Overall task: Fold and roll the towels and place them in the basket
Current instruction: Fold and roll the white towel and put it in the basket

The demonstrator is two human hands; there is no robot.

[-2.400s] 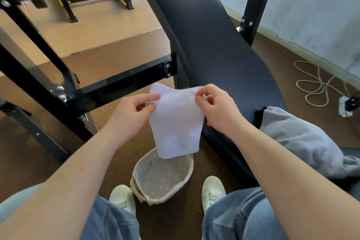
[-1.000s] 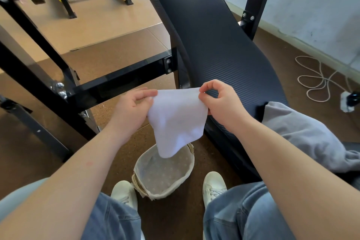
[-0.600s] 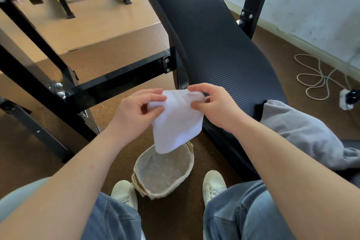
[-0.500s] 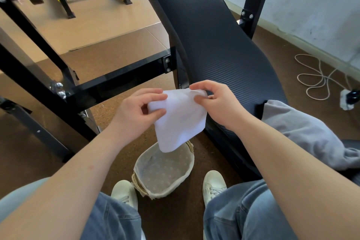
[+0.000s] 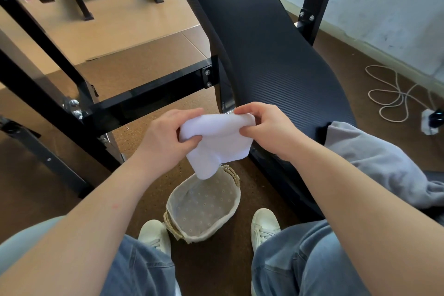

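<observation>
The left hand (image 5: 165,138) pinches the left end of one white towel (image 5: 217,144), fingers curled on it. The right hand (image 5: 268,127) grips its right end likewise. The towel hangs above one basket (image 5: 236,199) on the floor between two shoes (image 5: 155,235), only dotted lining showing inside. One grey cloth (image 5: 374,163) lies at right.

Single head view, looking steeply down, close over lap.

White towel (image 5: 216,142): I am holding it folded, top edge curling over, lower corner hanging above the fabric-lined woven basket (image 5: 204,209).
</observation>
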